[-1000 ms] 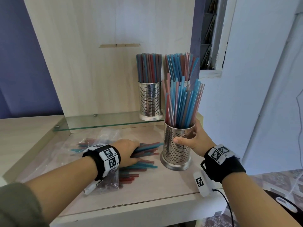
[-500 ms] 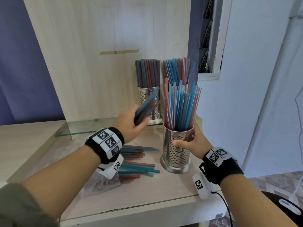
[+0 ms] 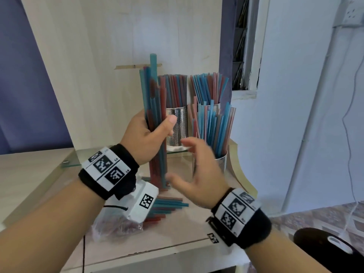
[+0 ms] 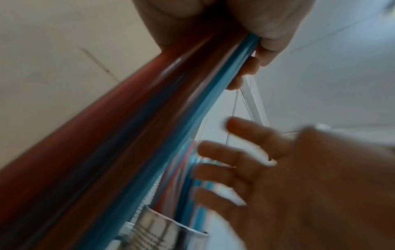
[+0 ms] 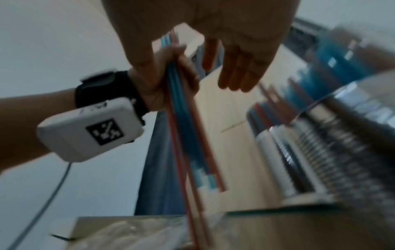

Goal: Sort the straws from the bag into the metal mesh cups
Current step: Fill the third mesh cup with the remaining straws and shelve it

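— Where did the straws stand?
— A red-and-blue bundle (image 3: 155, 115) stood upright in the left hand's (image 3: 145, 134) grip; more loose straws (image 3: 167, 205) lay flat on the worktop beside the clear bag (image 3: 116, 227).
— And the mesh cups?
— The near cup (image 3: 221, 162) stood upright, full; two more, the left rear cup (image 3: 177, 125) and the right rear cup (image 3: 212, 107), stood full behind it.

Three mesh cups — one (image 3: 178, 127) at 12 o'clock, one (image 3: 213, 107) at 1 o'clock, one (image 3: 221, 161) nearest — all full of straws. Two hands (image 3: 146, 134) (image 3: 199, 180). One bag (image 3: 112, 223) at 7 o'clock. Straws too many to count.
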Demonstrator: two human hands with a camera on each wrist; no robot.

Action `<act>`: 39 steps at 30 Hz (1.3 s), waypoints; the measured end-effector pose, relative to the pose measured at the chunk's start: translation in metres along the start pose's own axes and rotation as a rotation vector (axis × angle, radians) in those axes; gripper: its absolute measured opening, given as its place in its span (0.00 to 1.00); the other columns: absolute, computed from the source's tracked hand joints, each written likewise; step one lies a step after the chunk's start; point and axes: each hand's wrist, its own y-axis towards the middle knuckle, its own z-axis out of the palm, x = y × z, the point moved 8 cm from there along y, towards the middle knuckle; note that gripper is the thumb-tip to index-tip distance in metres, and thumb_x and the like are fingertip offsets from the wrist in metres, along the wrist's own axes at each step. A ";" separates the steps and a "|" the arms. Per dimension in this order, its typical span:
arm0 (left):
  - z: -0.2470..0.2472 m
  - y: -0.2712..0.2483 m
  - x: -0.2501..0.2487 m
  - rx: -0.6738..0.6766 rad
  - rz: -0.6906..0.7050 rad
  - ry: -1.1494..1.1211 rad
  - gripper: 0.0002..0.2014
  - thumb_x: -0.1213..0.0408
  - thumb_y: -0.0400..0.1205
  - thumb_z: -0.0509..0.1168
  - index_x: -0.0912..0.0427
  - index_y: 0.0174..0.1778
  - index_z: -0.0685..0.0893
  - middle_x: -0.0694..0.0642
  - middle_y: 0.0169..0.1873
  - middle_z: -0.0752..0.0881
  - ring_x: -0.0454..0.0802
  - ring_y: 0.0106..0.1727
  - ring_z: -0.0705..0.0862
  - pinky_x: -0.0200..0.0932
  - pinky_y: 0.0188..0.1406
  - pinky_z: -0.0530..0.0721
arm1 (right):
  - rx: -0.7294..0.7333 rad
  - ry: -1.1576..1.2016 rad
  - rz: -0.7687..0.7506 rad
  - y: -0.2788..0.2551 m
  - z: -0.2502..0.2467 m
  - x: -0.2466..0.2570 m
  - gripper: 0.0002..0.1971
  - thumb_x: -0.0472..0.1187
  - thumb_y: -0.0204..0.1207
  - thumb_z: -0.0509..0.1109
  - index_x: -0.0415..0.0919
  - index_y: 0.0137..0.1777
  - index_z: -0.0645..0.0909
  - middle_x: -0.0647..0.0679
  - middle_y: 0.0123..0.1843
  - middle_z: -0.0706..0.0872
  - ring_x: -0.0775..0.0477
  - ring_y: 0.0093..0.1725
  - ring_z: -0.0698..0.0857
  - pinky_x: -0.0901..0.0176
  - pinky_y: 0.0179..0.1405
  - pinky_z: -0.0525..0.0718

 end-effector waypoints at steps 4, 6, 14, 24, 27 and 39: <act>0.018 -0.009 -0.012 0.040 -0.029 -0.173 0.16 0.47 0.77 0.62 0.55 0.31 0.80 0.50 0.28 0.83 0.57 0.41 0.85 0.35 0.42 0.83 | 0.052 0.279 0.138 0.013 0.032 -0.003 0.26 0.47 0.65 0.79 0.48 0.62 0.75 0.51 0.55 0.87 0.55 0.54 0.87 0.53 0.56 0.87; 0.027 -0.016 -0.014 0.088 -0.050 -0.198 0.16 0.46 0.76 0.63 0.56 0.35 0.82 0.47 0.31 0.84 0.52 0.42 0.86 0.33 0.45 0.82 | 0.014 0.408 0.167 0.017 0.036 -0.007 0.14 0.40 0.66 0.76 0.50 0.49 0.79 0.46 0.40 0.88 0.51 0.39 0.88 0.49 0.40 0.89; -0.016 0.008 -0.053 0.000 0.274 0.311 0.33 0.50 0.81 0.62 0.49 0.79 0.55 0.51 0.77 0.66 0.45 0.77 0.67 0.51 0.74 0.70 | 0.064 0.266 0.280 -0.002 0.041 -0.045 0.06 0.41 0.75 0.75 0.43 0.42 0.80 0.53 0.32 0.81 0.59 0.30 0.79 0.71 0.32 0.79; 0.049 -0.034 -0.008 0.424 0.157 0.301 0.29 0.47 0.85 0.44 0.58 0.79 0.66 0.49 0.72 0.75 0.37 0.72 0.73 0.32 0.71 0.71 | 0.028 0.357 0.379 -0.017 0.043 -0.062 0.08 0.41 0.74 0.77 0.44 0.36 0.81 0.49 0.30 0.85 0.45 0.31 0.84 0.54 0.36 0.85; 0.027 -0.033 0.014 0.240 -0.016 0.151 0.27 0.47 0.85 0.45 0.53 0.79 0.65 0.47 0.70 0.77 0.35 0.70 0.75 0.30 0.68 0.72 | -0.001 0.365 0.447 -0.019 0.036 -0.079 0.09 0.44 0.74 0.77 0.46 0.36 0.82 0.54 0.26 0.85 0.44 0.33 0.88 0.48 0.41 0.88; 0.032 -0.123 0.178 1.052 -0.318 1.198 0.31 0.43 0.78 0.63 0.49 0.77 0.69 0.49 0.74 0.72 0.55 0.81 0.57 0.54 0.79 0.58 | 0.101 0.394 0.470 -0.028 0.042 -0.093 0.10 0.45 0.75 0.76 0.41 0.39 0.80 0.54 0.25 0.84 0.63 0.24 0.83 0.74 0.28 0.78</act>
